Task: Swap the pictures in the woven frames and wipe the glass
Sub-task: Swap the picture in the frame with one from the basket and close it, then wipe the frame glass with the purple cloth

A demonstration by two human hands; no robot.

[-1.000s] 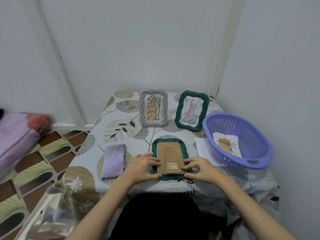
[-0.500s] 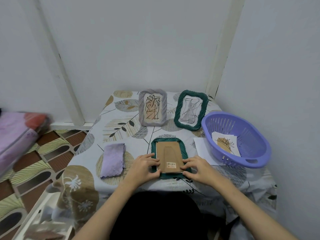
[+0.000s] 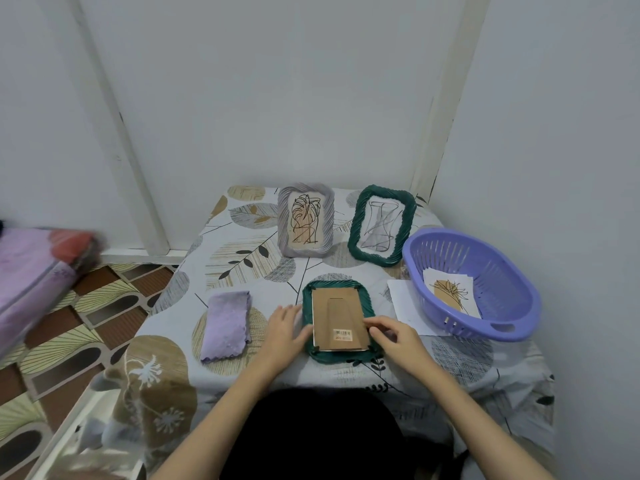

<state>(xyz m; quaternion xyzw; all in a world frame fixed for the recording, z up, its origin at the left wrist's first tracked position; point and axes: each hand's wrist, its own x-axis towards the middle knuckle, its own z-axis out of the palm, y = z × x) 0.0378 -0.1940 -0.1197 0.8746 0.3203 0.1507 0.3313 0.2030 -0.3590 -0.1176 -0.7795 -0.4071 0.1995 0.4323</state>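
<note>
Table (image 3: pixel 485 355) bears frames (image 3: pixel 337 355), cloth (image 3: pixel 227 325), basket (image 3: pixel 512 306).

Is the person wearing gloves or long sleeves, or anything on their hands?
No gloves and no sleeves show. The left hand and right hand are bare, and both forearms are bare as far as the picture shows. I see no ring, watch or bracelet. A black garment covers the body below.

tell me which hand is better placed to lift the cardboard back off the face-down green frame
Right. The right hand has its fingertips on the brown cardboard backing at its right edge, while the left hand rests flat on the green woven frame's left rim, steadying it.
</note>
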